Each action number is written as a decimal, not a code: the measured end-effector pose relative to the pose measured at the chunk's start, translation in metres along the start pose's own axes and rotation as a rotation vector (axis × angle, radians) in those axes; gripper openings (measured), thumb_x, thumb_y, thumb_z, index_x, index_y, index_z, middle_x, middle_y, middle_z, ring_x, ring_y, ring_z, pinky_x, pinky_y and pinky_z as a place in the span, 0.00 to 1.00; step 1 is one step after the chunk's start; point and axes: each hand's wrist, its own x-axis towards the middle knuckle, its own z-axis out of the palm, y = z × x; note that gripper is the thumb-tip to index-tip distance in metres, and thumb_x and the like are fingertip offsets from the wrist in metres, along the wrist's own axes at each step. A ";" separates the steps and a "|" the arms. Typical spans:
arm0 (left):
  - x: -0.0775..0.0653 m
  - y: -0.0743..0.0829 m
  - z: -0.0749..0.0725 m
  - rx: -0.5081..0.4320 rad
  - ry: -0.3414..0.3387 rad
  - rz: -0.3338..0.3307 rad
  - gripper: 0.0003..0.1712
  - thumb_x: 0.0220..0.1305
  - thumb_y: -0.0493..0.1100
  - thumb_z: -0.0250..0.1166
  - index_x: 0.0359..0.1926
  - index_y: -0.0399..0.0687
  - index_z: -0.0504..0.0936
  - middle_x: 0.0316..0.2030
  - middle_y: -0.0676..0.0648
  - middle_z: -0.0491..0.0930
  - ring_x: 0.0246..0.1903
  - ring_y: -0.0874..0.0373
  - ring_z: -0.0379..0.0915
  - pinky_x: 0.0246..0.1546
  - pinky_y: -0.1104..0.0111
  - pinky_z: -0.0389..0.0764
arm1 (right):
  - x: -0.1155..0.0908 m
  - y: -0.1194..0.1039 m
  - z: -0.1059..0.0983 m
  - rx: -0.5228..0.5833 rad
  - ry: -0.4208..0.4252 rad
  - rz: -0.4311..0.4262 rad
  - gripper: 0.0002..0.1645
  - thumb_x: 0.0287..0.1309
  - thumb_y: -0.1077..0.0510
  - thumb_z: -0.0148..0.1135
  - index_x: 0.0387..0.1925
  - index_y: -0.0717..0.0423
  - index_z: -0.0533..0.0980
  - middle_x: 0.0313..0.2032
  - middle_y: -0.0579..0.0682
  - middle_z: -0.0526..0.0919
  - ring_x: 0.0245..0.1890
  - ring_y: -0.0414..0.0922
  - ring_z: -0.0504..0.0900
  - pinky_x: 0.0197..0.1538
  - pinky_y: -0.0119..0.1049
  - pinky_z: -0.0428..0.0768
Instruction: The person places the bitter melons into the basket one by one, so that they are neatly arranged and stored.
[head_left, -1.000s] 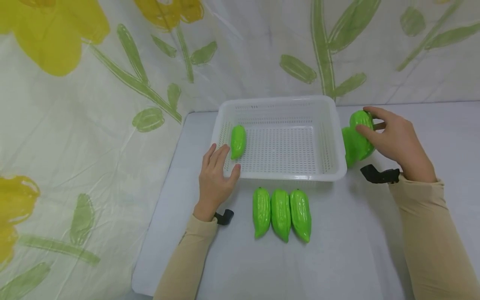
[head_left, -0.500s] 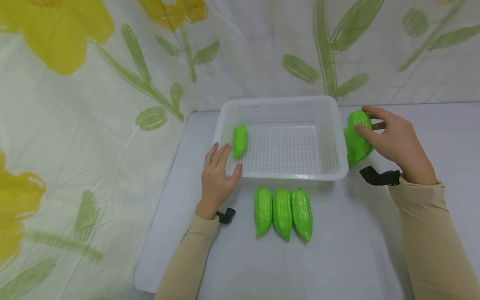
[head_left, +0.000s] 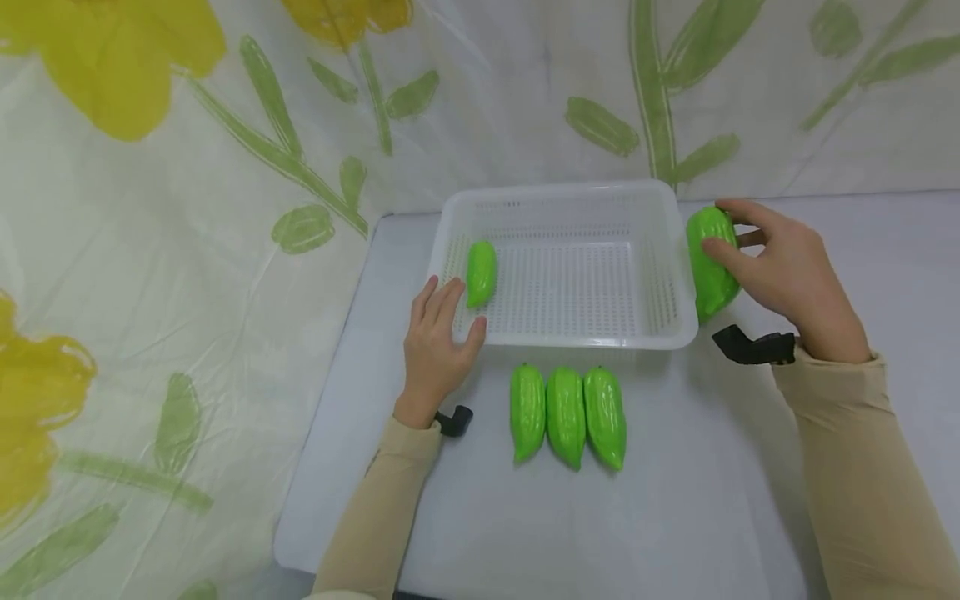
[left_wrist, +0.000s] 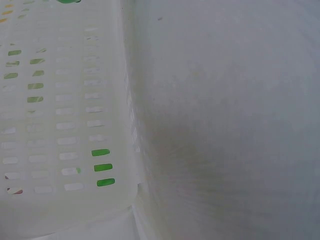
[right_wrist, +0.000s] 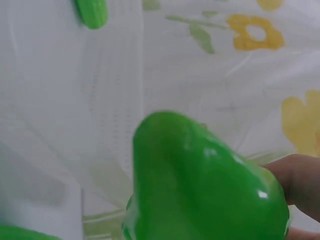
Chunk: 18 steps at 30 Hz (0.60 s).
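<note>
My right hand (head_left: 795, 267) grips a glossy green pepper-like vegetable (head_left: 708, 267) with fingers and thumb, just outside the right wall of the white basket (head_left: 570, 342). In the right wrist view this same pepper (right_wrist: 200, 185) fills the lower middle, narrowing toward its tip. My left hand (head_left: 437, 346) rests at the basket's left front corner, fingers extended over the rim and thumb spread. Inside the basket, near that hand, lies one green pepper (head_left: 482, 273). Whether another pepper sits behind the held one is hidden.
Three green peppers (head_left: 566, 417) lie side by side in front of the basket on the white table (head_left: 660, 517). A flower-printed cloth (head_left: 487, 100) hangs behind the table and down its left side. Green shows through the slotted basket wall (left_wrist: 65, 110) in the left wrist view.
My right hand has shifted slightly left with its pepper, closer to the basket. The second green shape that showed beside it is now covered. My left hand stays at the rim.
</note>
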 end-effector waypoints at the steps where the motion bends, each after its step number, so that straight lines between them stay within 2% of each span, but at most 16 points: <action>1: 0.000 0.000 0.000 0.001 -0.002 -0.003 0.32 0.69 0.54 0.60 0.65 0.36 0.78 0.63 0.38 0.81 0.72 0.37 0.66 0.70 0.49 0.74 | 0.000 -0.002 0.000 0.007 -0.001 0.003 0.39 0.71 0.38 0.59 0.78 0.46 0.66 0.71 0.60 0.74 0.59 0.65 0.78 0.34 0.21 0.69; 5: 0.001 0.001 -0.001 0.007 -0.012 -0.008 0.32 0.70 0.53 0.60 0.65 0.36 0.78 0.63 0.38 0.81 0.72 0.37 0.66 0.71 0.49 0.73 | -0.002 -0.007 0.004 0.046 -0.007 0.003 0.39 0.71 0.39 0.59 0.77 0.47 0.66 0.70 0.62 0.74 0.59 0.65 0.78 0.32 0.16 0.69; 9: 0.000 0.001 -0.002 0.010 -0.029 -0.021 0.32 0.70 0.54 0.59 0.66 0.36 0.78 0.63 0.38 0.80 0.73 0.38 0.65 0.71 0.50 0.73 | -0.001 -0.010 0.009 0.060 -0.029 0.004 0.39 0.71 0.40 0.60 0.77 0.48 0.66 0.70 0.62 0.74 0.60 0.65 0.78 0.31 0.16 0.70; 18: 0.002 0.002 -0.001 -0.008 0.001 -0.005 0.32 0.70 0.54 0.60 0.65 0.35 0.78 0.62 0.37 0.81 0.72 0.36 0.66 0.70 0.48 0.74 | 0.009 -0.026 0.009 0.043 -0.094 0.000 0.42 0.71 0.37 0.58 0.79 0.46 0.63 0.72 0.60 0.72 0.62 0.64 0.78 0.33 0.21 0.73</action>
